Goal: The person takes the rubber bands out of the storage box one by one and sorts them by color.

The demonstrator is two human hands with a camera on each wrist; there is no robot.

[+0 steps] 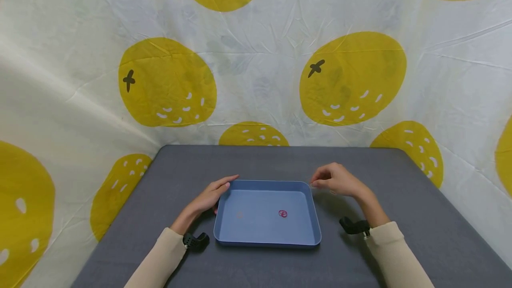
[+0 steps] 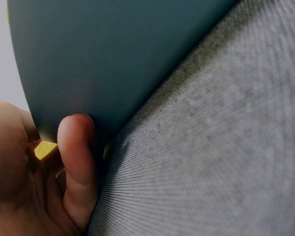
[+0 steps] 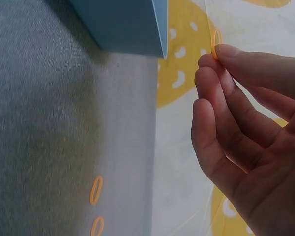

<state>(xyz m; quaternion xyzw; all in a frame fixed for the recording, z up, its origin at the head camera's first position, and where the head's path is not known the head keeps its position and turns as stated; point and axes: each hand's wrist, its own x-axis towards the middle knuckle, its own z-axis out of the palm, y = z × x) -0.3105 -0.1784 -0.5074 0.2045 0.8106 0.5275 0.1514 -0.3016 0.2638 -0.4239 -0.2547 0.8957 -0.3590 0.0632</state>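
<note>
My left hand (image 1: 209,197) holds the blue tray (image 1: 268,242) at its back left corner, thumb at the rim. In the left wrist view, one curled finger (image 2: 76,152) presses against the tray's outer wall. Just outside the back right corner, my right hand (image 1: 338,180) pinches a small orange rubber band (image 3: 216,44) between thumb and forefinger, the other fingers loosely curled. Red rubber bands (image 1: 282,213) lie bunched on the right half of the tray's floor. A faint orange band (image 1: 240,214) shows on the left half.
Two more orange rubber bands, one nearer the tray (image 3: 96,190) and one at the frame's lower edge (image 3: 97,227), lie on the grey table (image 1: 268,163) to the right of the tray. A white curtain (image 1: 256,79) with yellow fruit prints hangs behind the table.
</note>
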